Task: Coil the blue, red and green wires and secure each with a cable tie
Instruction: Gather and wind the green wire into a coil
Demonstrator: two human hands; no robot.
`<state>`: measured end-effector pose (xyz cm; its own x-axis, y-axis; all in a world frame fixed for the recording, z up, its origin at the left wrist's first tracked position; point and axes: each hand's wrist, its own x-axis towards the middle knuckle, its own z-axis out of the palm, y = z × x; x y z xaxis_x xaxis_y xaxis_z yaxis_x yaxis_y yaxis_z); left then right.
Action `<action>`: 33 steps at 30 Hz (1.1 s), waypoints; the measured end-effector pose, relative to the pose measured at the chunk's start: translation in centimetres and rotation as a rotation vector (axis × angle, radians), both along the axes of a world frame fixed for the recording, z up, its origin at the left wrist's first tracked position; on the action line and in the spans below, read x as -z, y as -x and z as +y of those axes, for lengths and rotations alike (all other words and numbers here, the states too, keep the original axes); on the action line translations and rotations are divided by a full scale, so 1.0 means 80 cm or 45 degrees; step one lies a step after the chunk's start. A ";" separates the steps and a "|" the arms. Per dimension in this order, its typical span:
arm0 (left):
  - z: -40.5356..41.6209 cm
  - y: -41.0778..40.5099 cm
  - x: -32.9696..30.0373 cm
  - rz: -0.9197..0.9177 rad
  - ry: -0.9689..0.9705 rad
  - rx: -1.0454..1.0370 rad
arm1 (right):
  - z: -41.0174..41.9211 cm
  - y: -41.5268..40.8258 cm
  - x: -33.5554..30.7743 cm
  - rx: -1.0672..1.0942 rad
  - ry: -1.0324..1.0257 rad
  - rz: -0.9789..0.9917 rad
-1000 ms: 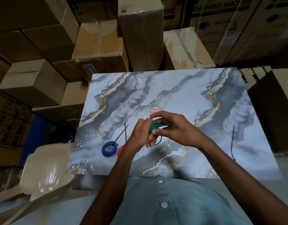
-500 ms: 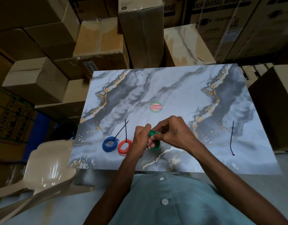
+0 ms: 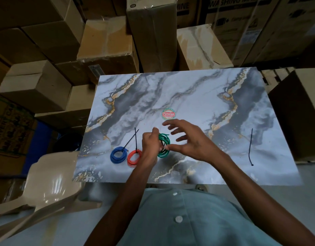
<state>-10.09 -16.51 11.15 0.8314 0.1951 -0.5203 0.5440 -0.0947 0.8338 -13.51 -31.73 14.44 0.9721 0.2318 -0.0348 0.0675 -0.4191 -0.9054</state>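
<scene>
While our left hand [image 3: 149, 144] pinches the round, glossy green wire coil [image 3: 163, 145] above the marbled table [image 3: 188, 96], our right hand [image 3: 186, 139] hovers beside it, fingers spread, holding nothing.

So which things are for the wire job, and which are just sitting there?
For the job:
green wire coil, held by the left hand
red wire coil
blue wire coil
loose black cable tie
right hand, open

Just sitting there:
round sticker
cardboard boxes
plastic chair
</scene>
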 end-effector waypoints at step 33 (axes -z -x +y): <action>-0.019 -0.001 0.032 -0.131 -0.244 0.214 | 0.038 0.007 0.078 0.222 0.487 0.034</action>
